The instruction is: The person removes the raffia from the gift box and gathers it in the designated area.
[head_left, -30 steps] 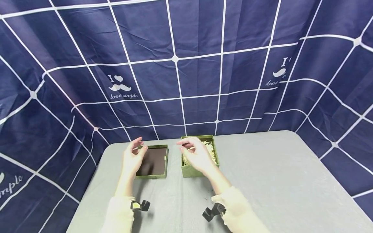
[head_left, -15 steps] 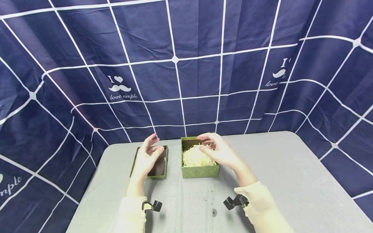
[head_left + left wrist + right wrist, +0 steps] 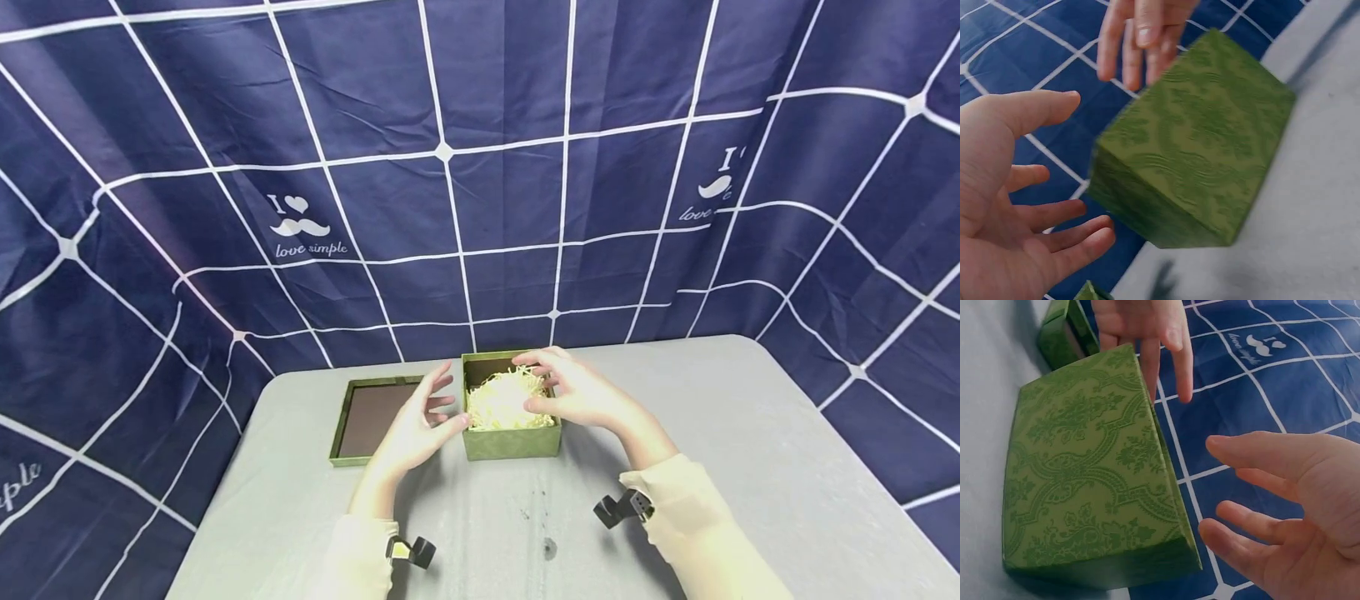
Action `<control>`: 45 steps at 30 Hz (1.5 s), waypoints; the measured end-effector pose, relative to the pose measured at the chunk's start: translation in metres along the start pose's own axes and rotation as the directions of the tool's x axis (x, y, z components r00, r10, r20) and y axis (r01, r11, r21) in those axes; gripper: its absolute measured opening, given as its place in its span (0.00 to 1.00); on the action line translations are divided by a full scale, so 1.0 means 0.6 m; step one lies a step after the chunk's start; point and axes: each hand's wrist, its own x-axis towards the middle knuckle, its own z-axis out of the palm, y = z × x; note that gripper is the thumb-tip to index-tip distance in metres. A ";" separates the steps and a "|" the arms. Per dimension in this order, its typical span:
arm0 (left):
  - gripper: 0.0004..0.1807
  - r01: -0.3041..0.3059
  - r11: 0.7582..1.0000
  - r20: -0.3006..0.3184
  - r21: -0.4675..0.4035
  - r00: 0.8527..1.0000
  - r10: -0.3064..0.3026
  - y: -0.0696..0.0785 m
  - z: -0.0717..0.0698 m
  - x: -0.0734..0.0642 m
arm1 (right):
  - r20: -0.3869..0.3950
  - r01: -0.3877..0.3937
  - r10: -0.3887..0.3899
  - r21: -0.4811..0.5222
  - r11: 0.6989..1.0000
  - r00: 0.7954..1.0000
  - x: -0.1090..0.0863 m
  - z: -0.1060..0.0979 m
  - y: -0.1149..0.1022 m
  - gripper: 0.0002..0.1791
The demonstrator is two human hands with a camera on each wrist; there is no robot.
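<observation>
A green box (image 3: 512, 444) with an embossed floral pattern stands on the table, its top uncovered. Pale yellow shredded filler (image 3: 501, 402) lies inside it. My left hand (image 3: 417, 429) is just left of the box, thumb near the wall and fingers spread. Over the box's right rim hovers my right hand (image 3: 581, 392), fingers loosely bent with nothing between them. Both wrist views show a gap between each hand (image 3: 1029, 200) (image 3: 1291, 506) and the patterned box (image 3: 1204, 137) (image 3: 1085, 469). The shallow green lid (image 3: 375, 417) lies inside-up on the left, partly behind my left hand.
The grey table (image 3: 720, 467) extends to the right and in front of the box. A dark blue curtain (image 3: 510, 200) with white grid lines hangs behind and at both sides. Small dark spots (image 3: 550, 547) mark the tabletop in front.
My left hand has moved right, from over the lid to beside the box. My right hand has shifted right, from over the filler to the box's right rim. Box and lid stay put.
</observation>
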 end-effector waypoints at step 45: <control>0.51 0.100 0.994 0.147 -0.045 0.985 -0.093 -0.032 0.024 -0.002 | 0.131 -0.526 0.510 0.257 0.811 0.850 0.080 0.110 0.015 0.66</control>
